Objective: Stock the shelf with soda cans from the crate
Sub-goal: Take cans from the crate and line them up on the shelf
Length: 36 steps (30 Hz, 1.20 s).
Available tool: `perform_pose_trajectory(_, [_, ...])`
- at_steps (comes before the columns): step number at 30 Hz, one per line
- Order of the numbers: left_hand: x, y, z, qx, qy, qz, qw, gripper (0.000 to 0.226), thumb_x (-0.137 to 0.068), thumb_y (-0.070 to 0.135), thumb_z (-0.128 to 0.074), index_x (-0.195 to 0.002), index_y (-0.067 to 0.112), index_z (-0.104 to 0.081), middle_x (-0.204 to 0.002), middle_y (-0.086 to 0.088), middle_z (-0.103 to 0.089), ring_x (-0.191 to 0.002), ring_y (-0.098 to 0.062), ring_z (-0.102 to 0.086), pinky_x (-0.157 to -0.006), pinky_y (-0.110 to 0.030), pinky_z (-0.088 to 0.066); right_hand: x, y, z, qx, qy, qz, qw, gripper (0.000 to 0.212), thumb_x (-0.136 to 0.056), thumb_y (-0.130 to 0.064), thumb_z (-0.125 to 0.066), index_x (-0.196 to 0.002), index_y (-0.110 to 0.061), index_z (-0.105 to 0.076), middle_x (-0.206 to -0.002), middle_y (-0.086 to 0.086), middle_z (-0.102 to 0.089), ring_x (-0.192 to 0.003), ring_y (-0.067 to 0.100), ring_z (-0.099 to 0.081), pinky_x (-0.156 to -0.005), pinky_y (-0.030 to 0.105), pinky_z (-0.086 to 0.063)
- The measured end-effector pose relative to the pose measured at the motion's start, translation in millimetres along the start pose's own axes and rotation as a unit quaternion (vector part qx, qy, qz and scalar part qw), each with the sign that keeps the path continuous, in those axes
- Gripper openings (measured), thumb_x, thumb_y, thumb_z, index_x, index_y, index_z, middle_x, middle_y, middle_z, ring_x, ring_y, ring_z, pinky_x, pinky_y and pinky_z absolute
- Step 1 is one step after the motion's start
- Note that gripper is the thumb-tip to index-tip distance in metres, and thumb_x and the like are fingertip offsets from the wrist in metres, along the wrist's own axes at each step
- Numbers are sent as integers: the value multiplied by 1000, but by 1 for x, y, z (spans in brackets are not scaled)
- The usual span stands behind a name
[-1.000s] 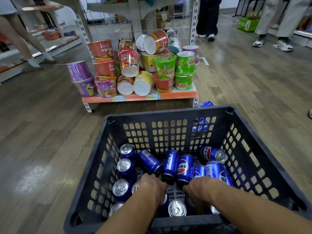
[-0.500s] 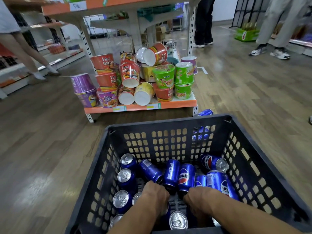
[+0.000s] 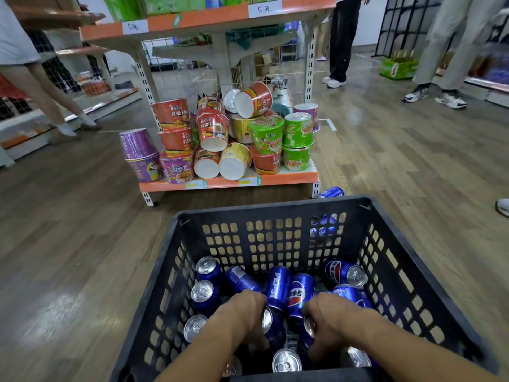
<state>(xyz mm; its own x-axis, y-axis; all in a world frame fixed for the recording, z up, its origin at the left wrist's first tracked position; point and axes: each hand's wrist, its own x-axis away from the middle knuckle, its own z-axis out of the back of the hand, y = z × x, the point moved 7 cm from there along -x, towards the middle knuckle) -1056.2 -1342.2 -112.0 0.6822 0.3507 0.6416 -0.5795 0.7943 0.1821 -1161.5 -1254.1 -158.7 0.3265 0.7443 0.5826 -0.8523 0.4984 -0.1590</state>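
Note:
A black plastic crate (image 3: 407, 260) stands on the floor in front of me, holding several blue soda cans (image 3: 278, 288), some upright and some lying down. Both my hands are down inside it. My left hand (image 3: 242, 315) grips one blue can (image 3: 271, 326) from above, its silver top showing at my fingers. My right hand (image 3: 330, 323) grips another blue can (image 3: 308, 332) in the same way. Beyond the crate stands the shelf unit (image 3: 228, 183) with an orange front edge.
The lower shelf is piled with instant noodle cups (image 3: 212, 130). One blue can (image 3: 332, 193) lies on the wooden floor by the shelf's right foot. People stand at the left (image 3: 41, 86), back (image 3: 341, 42) and right (image 3: 440, 51). A green box (image 3: 399, 67) sits far right.
My head has tilted up, so the upper shelf now shows. Both hands have closed on cans and raised them a little from the pile.

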Motion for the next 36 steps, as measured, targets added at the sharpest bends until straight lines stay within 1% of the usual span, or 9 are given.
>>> perform_pose_trajectory(1, [-4, -11, -3, 12, 2, 8, 1000, 51, -89, 23, -77, -133, 12, -53, -129, -5, -62, -117, -24, -60, -75, -10, -47, 3, 2, 4, -16, 17, -1, 1000, 45, -61, -46, -78, -95, -22, -63, -89, -5, -63, -86, 19, -65, -70, 29, -55])
perform_pose_trajectory(3, [-6, -19, -2, 16, 29, 7, 999, 60, -73, 36, -87, -123, 18, -58, -115, 2, -65, -104, -21, -64, -87, -29, -56, 10, 4, 14, -55, 45, -1, 997, 50, -60, -49, -78, -98, -22, -60, -91, -6, -63, -85, 16, -64, -69, 30, -57])
perform_pose_trajectory(6, [4, -21, 15, 50, 73, -5, 996, 63, -68, 40, -89, -120, 21, -59, -102, 7, -62, -92, -17, -61, -75, -27, -51, 25, 4, 33, -96, 88, 11, 991, 60, -60, -49, -78, -106, -20, -53, -93, -4, -61, -85, 15, -63, -73, 33, -60])
perform_pose_trajectory(10, [21, -24, 36, 100, 100, -12, 990, 79, -66, 39, -91, -132, 25, -50, -119, 5, -61, -102, -17, -61, -80, -27, -53, 46, 0, 54, -164, 128, 24, 978, 61, -62, -44, -79, -109, -21, -47, -92, -1, -62, -85, 16, -64, -71, 34, -60])
perform_pose_trajectory(13, [40, -21, 52, 98, 128, -19, 987, 76, -64, 37, -89, -129, 26, -52, -110, 6, -58, -91, -16, -62, -70, -29, -55, 63, -5, 71, -209, 179, 45, 961, 60, -61, -42, -72, -112, -23, -48, -84, -1, -64, -70, 9, -59, -58, 26, -49])
perform_pose_trajectory(19, [67, -23, 85, 122, 152, -16, 981, 66, -59, 38, -84, -119, 30, -59, -111, 7, -63, -95, -14, -65, -76, -33, -59, 85, -11, 98, -310, 223, 79, 921, 72, -58, -41, -72, -125, -27, -52, -86, -13, -60, -67, 1, -58, -55, 15, -45])
perform_pose_trajectory(23, [87, -21, 114, 136, 165, -16, 977, 60, -53, 41, -82, -107, 29, -62, -101, 9, -67, -91, -14, -68, -80, -40, -60, 106, -15, 127, -360, 234, 82, 899, 63, -52, -36, -81, -109, -31, -55, -94, -8, -71, -81, 4, -70, -73, 27, -59])
perform_pose_trajectory(29, [128, -5, 172, 121, 170, -17, 978, 57, -52, 42, -80, -104, 25, -64, -99, 8, -68, -89, -15, -68, -73, -36, -57, 152, -30, 186, -353, 213, 98, 906, 56, -55, -35, -82, -106, -28, -60, -94, -7, -73, -82, 2, -71, -76, 31, -60])
perform_pose_trajectory(36, [201, 19, 261, 118, 174, -8, 978, 58, -49, 47, -78, -99, 23, -62, -95, 9, -67, -87, -13, -66, -70, -31, -55, 232, -42, 286, -344, 256, 71, 901, 39, -55, -48, -72, -88, -34, -58, -88, -11, -67, -82, -10, -62, -78, 5, -46])
